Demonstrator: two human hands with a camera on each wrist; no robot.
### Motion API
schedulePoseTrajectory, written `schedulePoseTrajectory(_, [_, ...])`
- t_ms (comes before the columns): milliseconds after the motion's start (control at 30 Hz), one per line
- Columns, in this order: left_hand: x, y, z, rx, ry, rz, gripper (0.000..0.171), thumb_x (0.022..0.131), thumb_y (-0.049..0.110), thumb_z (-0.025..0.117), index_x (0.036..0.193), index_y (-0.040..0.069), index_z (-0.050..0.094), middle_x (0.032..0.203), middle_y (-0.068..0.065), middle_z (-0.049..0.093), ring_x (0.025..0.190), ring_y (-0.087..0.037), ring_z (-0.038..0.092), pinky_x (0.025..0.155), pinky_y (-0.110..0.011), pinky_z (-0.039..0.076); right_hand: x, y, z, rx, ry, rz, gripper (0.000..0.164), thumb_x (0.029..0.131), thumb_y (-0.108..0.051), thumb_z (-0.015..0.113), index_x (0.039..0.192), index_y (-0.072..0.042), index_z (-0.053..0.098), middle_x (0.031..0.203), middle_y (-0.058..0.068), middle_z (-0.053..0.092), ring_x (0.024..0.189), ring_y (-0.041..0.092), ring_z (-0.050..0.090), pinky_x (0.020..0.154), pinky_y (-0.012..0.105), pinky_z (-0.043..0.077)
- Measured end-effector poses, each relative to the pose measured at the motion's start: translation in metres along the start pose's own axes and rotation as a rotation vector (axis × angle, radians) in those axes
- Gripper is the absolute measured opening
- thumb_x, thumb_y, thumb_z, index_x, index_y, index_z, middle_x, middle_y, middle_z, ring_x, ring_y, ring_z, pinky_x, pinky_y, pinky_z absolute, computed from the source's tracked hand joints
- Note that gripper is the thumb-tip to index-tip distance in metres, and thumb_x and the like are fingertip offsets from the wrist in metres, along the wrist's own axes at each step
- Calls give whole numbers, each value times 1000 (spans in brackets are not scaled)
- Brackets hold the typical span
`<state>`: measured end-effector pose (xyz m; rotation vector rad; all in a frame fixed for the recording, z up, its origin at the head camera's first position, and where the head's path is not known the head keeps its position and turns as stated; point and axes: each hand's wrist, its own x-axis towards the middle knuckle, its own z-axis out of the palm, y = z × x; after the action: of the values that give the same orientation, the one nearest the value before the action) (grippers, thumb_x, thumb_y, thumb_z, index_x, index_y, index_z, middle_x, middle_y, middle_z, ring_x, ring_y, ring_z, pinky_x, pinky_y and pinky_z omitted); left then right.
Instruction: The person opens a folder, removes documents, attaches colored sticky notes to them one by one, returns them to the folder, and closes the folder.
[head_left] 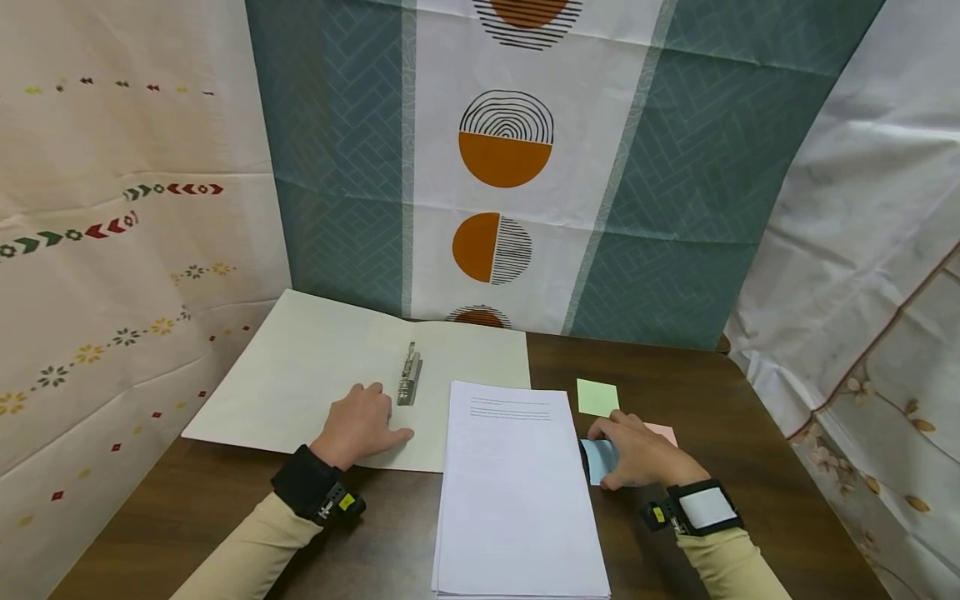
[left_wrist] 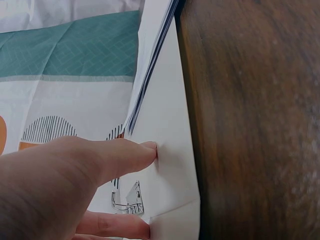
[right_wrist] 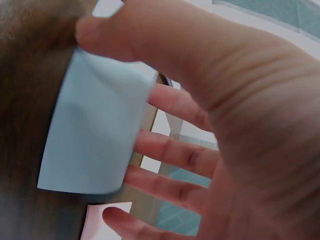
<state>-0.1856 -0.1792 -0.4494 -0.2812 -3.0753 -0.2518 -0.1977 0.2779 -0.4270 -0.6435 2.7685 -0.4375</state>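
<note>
My left hand (head_left: 362, 427) rests on the left cover of an open cream binder (head_left: 300, 367), its thumb and fingers spread, close to the metal ring clip (head_left: 409, 375). In the left wrist view the thumb presses the binder near its front edge. On the right, my right hand (head_left: 643, 450) grips a blue sticky note (right_wrist: 95, 125) between the thumb at one edge and fingers at the opposite edge. The note looks slightly bent. A pink sticky note (head_left: 662, 432) lies partly hidden behind this hand, and a green sticky note (head_left: 597, 397) lies just beyond it.
A tall stack of printed paper (head_left: 517, 500) lies between the hands, overlapping the binder's right cover. Everything lies on a brown wooden table (head_left: 757, 467). Patterned cloths (head_left: 337, 167) hang behind and at both sides.
</note>
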Motion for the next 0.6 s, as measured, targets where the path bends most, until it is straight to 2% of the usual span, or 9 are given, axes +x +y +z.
schedulePoseTrajectory(233, [1,1,-1,12,3,-3,51,90,50,89,84,1,76,92,-12,66,83,-27,57,67,-47,63,-2,3,2,4,58,8,46,78,-22,97,117,-18,72,111,3,65,102,20,53,76,35,49])
schedulePoseTrajectory(533, [2,3,-3,26,35,-26,56,88,53,91,90,-2,78,97,-18,68,88,-31,59,75,-58,64,-3,4,1,20,80,6,43,80,-22,97,116,-19,74,107,2,65,97,17,55,75,34,47])
schedulePoseTrajectory(600, [2,2,-2,20,37,-29,54,90,51,90,90,-2,78,96,-18,67,87,-31,59,74,-57,63,-4,4,0,26,97,-3,43,80,-22,96,116,-19,74,106,2,65,95,16,57,74,35,47])
